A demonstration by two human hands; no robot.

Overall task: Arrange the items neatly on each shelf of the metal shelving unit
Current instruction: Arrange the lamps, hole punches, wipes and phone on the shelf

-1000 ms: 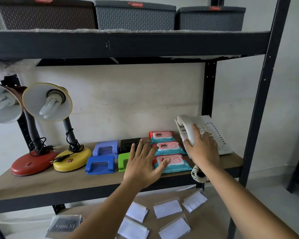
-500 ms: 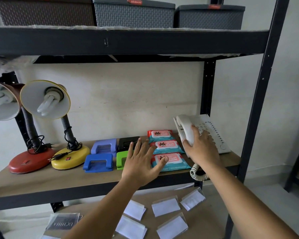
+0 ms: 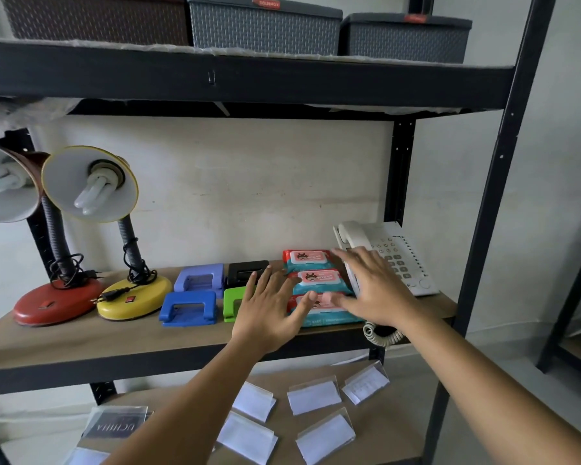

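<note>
Middle shelf [image 3: 81,344] looks mostly sorted; my left hand [image 3: 269,310] and right hand [image 3: 373,290], both open-fingered, hover over wipes packs [image 3: 319,280], which need squaring.

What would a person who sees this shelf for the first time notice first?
Two bare hands, the left hand and the right hand, spread with straight fingers over a row of three teal-and-red wet wipe packs at the middle of the wooden shelf board. To the left stand a yellow gooseneck desk lamp and a red one; to the right lies a white corded desk telephone.
</note>
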